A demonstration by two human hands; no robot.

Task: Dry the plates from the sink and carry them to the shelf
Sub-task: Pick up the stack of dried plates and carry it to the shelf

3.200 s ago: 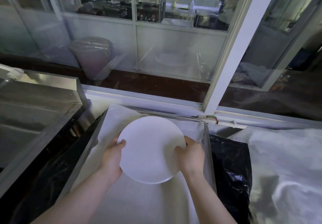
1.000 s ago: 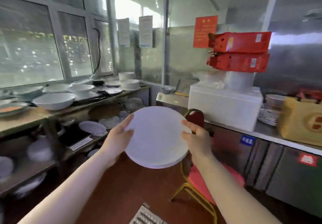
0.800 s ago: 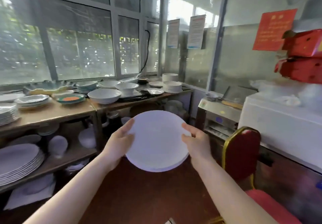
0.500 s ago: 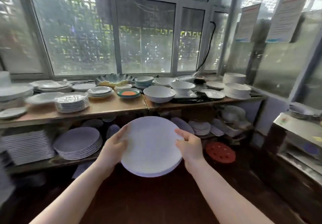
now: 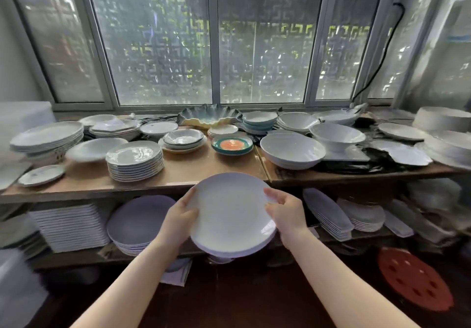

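Gripping white plates (image 5: pixel 230 215), left hand (image 5: pixel 178 221), right hand (image 5: pixel 286 215); no writing legible.

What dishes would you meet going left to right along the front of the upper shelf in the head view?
Small plate → stack of white plates → orange and green dish → big white bowl.

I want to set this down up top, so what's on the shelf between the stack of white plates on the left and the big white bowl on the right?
In the head view, bare wood lies between the plate stack and the bowl.
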